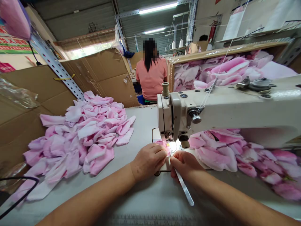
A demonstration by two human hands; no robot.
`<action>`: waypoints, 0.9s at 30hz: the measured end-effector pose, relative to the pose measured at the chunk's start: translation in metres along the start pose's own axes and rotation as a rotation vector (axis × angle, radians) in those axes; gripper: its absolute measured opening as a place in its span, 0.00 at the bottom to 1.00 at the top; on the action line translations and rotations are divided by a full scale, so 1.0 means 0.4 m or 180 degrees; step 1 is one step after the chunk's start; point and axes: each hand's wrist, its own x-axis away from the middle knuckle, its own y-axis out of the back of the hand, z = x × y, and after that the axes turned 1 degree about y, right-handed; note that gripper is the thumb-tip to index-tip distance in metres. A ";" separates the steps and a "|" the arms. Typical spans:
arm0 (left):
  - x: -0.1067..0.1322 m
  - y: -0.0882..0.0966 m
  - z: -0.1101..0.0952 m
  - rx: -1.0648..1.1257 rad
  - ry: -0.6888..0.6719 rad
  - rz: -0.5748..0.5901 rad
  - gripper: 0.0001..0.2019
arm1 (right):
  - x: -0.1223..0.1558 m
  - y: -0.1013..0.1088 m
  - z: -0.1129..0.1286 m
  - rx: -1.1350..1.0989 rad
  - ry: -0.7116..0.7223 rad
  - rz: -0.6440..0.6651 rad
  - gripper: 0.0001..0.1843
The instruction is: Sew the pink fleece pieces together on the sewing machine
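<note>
pinch grip: left hand [148, 161] and right hand [185, 164] nearly closed, fingertips gathering a small pink fleece piece [163, 147] under the needle of the cream sewing machine [181, 110]; narrow white plastic strip [184, 188] seems held in right hand. a tight pinch near the needle should keep layers flat. loose pink fabric pile [77, 141] at left; seated co-worker in salmon shirt [151, 75] beyond.

Small bunched pink fabric piece [162, 145]

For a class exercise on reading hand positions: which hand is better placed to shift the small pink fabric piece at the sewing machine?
Left, probably: the left hand has its fingertips on the small pink fabric piece, while the right hand seems busy pinching a flat white strip.
</note>
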 end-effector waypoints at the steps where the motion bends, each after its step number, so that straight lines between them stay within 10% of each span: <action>1: 0.001 -0.002 0.001 0.0022 0.0004 -0.0033 0.10 | 0.003 -0.001 0.000 -0.0019 -0.0025 -0.0025 0.10; 27: 0.001 -0.022 0.000 0.0271 -0.0124 -0.0365 0.07 | 0.018 0.003 0.000 0.0482 -0.0028 0.0116 0.11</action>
